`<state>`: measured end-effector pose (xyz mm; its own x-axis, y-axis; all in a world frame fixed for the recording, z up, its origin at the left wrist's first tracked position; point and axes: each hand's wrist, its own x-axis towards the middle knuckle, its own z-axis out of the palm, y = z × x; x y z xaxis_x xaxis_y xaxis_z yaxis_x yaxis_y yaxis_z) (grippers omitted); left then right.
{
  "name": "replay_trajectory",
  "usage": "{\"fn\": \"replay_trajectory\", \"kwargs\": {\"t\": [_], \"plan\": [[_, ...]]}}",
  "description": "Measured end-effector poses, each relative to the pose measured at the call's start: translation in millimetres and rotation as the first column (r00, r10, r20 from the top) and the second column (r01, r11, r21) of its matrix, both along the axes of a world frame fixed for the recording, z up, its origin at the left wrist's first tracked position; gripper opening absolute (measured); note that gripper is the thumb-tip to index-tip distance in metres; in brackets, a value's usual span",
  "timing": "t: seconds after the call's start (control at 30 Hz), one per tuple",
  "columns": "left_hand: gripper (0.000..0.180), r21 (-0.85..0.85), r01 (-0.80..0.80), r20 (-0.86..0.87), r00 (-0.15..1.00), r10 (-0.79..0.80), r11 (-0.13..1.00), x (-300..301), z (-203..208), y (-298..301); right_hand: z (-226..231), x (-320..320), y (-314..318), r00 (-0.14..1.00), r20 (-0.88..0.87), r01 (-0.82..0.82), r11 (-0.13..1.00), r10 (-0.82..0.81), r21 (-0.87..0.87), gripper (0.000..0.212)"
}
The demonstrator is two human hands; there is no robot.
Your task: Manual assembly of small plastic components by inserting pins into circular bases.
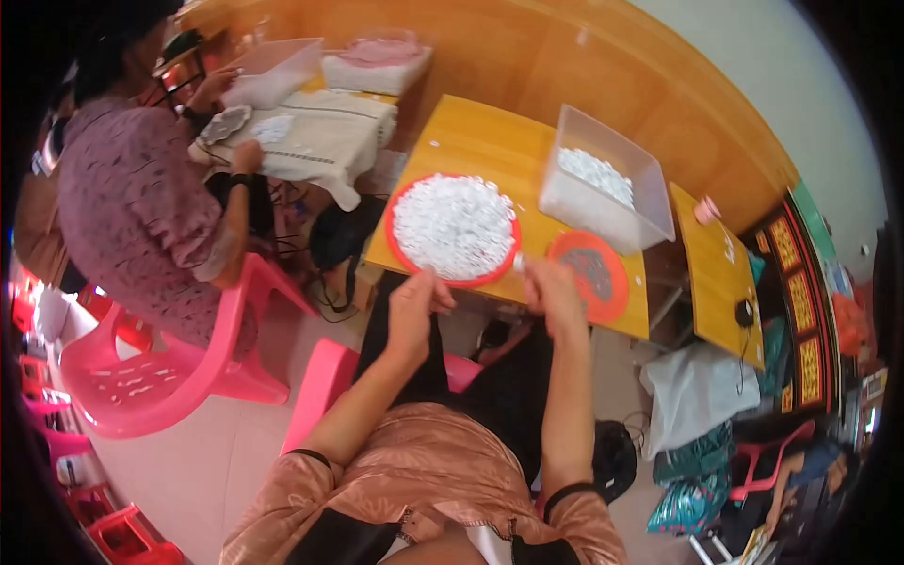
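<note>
My left hand [414, 309] is closed in a pinch just off the near edge of the yellow table; whatever sits between its fingertips is too small to make out. My right hand [556, 294] pinches a small white piece [519, 263], held beside the rim of a round red tray. That red tray [392, 247] is heaped with small white ring-like pieces [452, 226]. Right of it, behind my right hand, lies an orange-red plate [614, 298] with small grey pieces [589, 270] spread on it.
A clear plastic bin [621, 224] with more white pieces stands at the back right of the yellow table [480, 132]. Another person [155, 221] works at a cloth-covered table [330, 122] on the left, seated on a pink chair [141, 386]. White sacking [697, 395] lies at the right.
</note>
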<state>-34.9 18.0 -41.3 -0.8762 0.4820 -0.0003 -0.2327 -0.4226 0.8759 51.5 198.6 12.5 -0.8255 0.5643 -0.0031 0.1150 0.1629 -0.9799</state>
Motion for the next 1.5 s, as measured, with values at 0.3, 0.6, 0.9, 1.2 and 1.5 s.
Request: {"fn": "replay_trajectory", "kwargs": {"t": [0.3, 0.6, 0.9, 1.2, 1.5], "plan": [[0.018, -0.116, -0.062, -0.143, 0.989, 0.046, 0.991, -4.9, -4.6, 14.2, 58.1, -41.8, 123.1, 0.949, -0.18, 0.307, 0.884, -0.257, 0.354, 0.027], [0.015, -0.361, -0.332, -0.734, 0.677, -0.046, 0.871, 3.0, -14.1, 9.3, -30.7, -54.5, 47.8, 0.962, 0.247, -0.255, 0.685, 0.112, 0.682, 0.014], [0.016, -0.393, -0.355, -0.753, 0.654, -0.075, 0.848, 0.9, -19.9, 8.0, -50.4, -73.9, 26.9, 0.956, 0.29, -0.273, 0.453, 0.034, 0.849, 0.017], [0.014, -0.389, -0.358, -0.752, 0.656, -0.068, 0.849, -6.4, -25.5, 7.3, -48.3, -61.5, 41.5, 0.995, 0.094, -0.066, 0.56, -0.021, 0.826, 0.018], [0.014, -0.355, -0.412, -0.785, 0.618, -0.029, 0.839, -8.0, -24.7, 12.0, -58.6, -18.7, 82.1, 0.892, 0.432, -0.157, 0.803, -0.136, 0.576, 0.02]]}}
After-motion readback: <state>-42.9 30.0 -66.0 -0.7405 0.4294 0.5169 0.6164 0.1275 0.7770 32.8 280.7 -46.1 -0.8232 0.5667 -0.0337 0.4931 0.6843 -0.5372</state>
